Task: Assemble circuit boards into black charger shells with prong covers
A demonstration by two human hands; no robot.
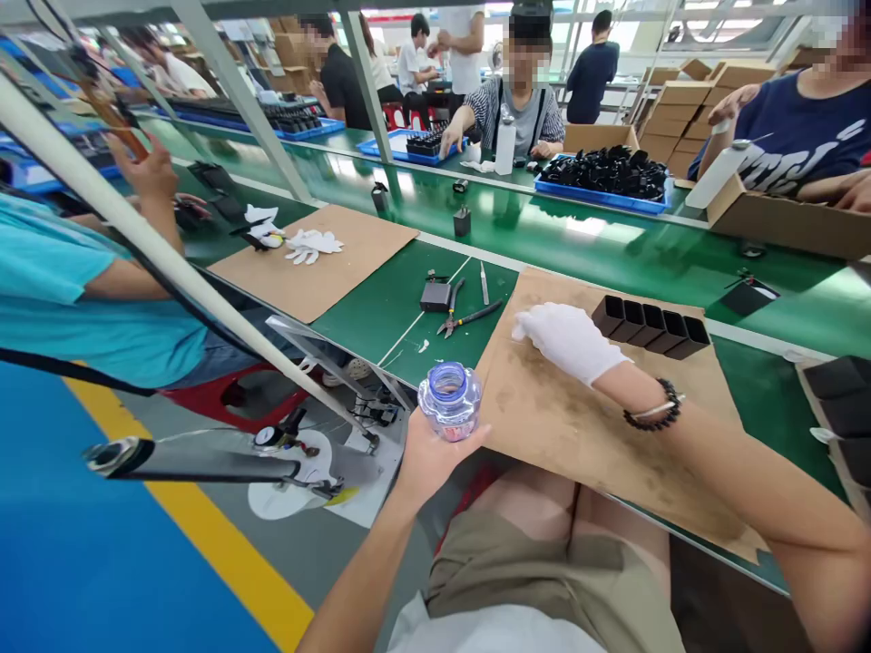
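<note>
My left hand (435, 462), bare, is wrapped round a clear plastic bottle (450, 413) with an uncapped, blue-tinted neck, held upright at the table's front edge. In a white glove, my right hand (562, 340) rests on a stained brown cardboard sheet (544, 413). Its fingers are curled together, and whatever may be in them is hidden. A row of several black open-topped casings (650, 326) stands just right of the glove. To its left lie side cutters (469, 313) with black-and-yellow handles, tweezers (484, 283) and a black box-shaped part (435, 297).
White gloves (313, 245) lie on another cardboard sheet (360, 234). Black adapters (462, 220) sit on the green conveyor (422, 195). Across it, a blue tray (602, 197) holds black parts near seated co-workers. A slanted white pole (170, 245) crosses the left side.
</note>
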